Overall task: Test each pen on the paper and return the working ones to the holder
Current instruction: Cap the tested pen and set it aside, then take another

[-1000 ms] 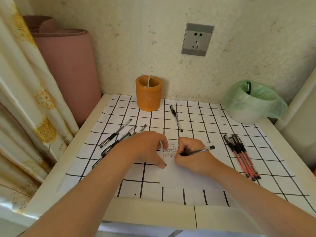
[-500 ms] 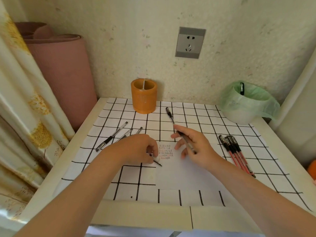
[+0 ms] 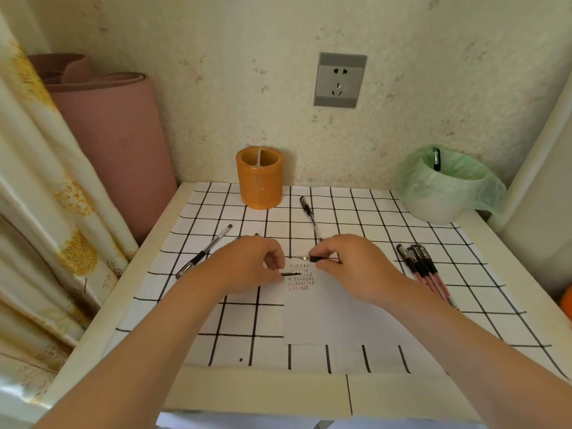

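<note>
A: Pen under test, where?

B: In the right hand (image 3: 349, 267), pinched near the grip between thumb and fingertips. The pen (image 3: 317, 259) lies about level, tip aimed left, just over the scribbled far end of the paper (image 3: 312, 317). The left hand (image 3: 247, 267) is curled round a thin black piece, probably the cap (image 3: 292, 274), which pokes out toward the tip.

A: Why held that way?

B: My read is capping. Tip and cap face each other, apart, not yet joined.

A: And the layout?

B: It looks sorted. Black pens (image 3: 204, 252) lie left of the paper and red pens (image 3: 424, 270) are bunched on the right. One loose pen (image 3: 311, 218) lies far centre, near the orange holder (image 3: 260, 178). The lined bin (image 3: 445, 187) at far right has a pen standing in it, likely a dud.

A: Arm pose?

B: Both forearms reach in over the near edge of the tabletop (image 3: 247, 394), knuckles up. The hands are close together but not touching.
</note>
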Motion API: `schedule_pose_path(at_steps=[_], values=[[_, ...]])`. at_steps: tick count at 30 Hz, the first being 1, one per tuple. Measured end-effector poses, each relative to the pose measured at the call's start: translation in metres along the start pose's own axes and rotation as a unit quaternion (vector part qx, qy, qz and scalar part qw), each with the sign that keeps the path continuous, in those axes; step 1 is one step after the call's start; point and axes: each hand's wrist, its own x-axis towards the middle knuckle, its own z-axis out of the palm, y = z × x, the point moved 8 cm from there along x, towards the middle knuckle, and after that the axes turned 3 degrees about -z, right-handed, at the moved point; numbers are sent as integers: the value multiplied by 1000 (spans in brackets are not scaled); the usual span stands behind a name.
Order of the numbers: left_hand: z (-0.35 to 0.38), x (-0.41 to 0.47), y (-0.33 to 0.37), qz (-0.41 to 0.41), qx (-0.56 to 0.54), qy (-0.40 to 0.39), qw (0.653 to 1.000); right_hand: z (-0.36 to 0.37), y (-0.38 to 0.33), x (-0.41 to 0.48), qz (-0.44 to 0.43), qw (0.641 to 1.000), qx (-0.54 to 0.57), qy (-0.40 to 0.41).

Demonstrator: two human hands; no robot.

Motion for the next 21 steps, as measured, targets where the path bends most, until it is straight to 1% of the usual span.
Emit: schedule_pose_path(at_steps=[1,2,11,14,16,18,19,21], values=[[0,0,0,-1,2,-1,1000,2,-2,-2,-11,999,-30,-8],[0,-1,-1,-3,3,-3,1000,4,-3,-3,-14,999,-35,-14],[0,-2,-2,-10,6,-11,1000,17,-9,-4,-12,998,-17,-51],[2,-3,0,-8,-7,-17,1000,23,-13,-4,-27,998,6,-56],[2,-4,5,0,-43,-14,999,26,-15,-3,-27,997,45,-60],[1,-5,10,1,-94,-8,996,28,-18,-4,-39,996,44,-69],[2,-5,12,-3,-124,-9,992,29,-21,-5,-58,996,19,-70],[5,-6,15,-16,-185,-20,982,26,-28,-7,-101,991,-68,-51]])
